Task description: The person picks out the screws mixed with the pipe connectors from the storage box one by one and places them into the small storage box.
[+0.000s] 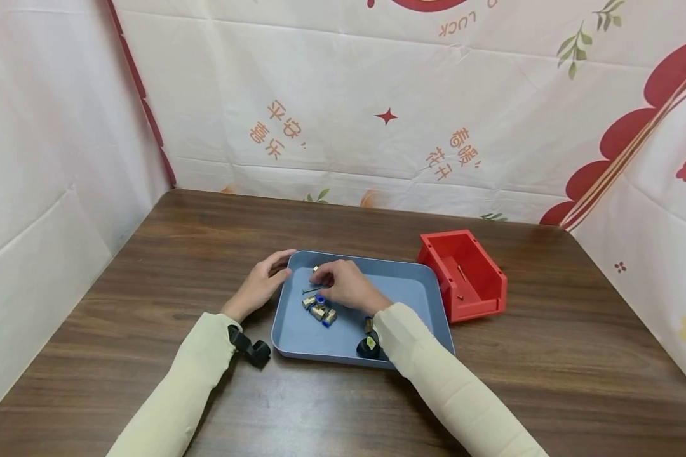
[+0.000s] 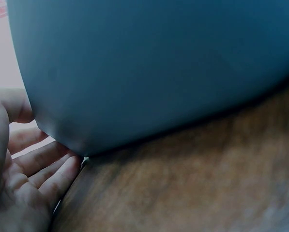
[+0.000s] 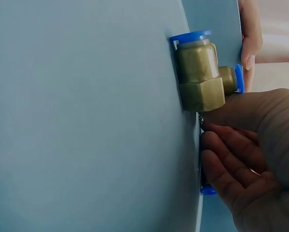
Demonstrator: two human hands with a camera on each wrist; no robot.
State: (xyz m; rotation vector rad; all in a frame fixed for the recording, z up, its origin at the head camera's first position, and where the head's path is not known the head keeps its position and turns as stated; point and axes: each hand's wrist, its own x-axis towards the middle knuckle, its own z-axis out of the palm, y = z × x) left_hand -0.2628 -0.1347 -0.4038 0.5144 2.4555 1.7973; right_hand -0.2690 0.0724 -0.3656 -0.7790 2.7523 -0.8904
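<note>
A blue-grey tray (image 1: 349, 355) lies on the table. My left hand (image 1: 259, 285) touches its left side near the far corner, with the fingers (image 2: 42, 157) extended against the outer wall. Inside the tray, my right hand (image 1: 349, 284) bends its fingers down and brings thumb and fingertips together at a small screw (image 1: 311, 290). Only a tiny metallic bit shows between those fingertips in the right wrist view. Several brass push-in fittings with blue collars (image 1: 318, 312) lie just nearer than the screw. A brass tee fitting (image 3: 201, 75) stands large before the right wrist camera.
To the right of the tray, touching or close beside it, stands a red bin (image 1: 477, 308) with a few small screws (image 1: 461, 273) inside. The brown wooden table (image 1: 251, 222) meets a printed cloth (image 1: 343, 146) at the back. Black wrist cameras (image 1: 257, 352) protrude from both sleeves.
</note>
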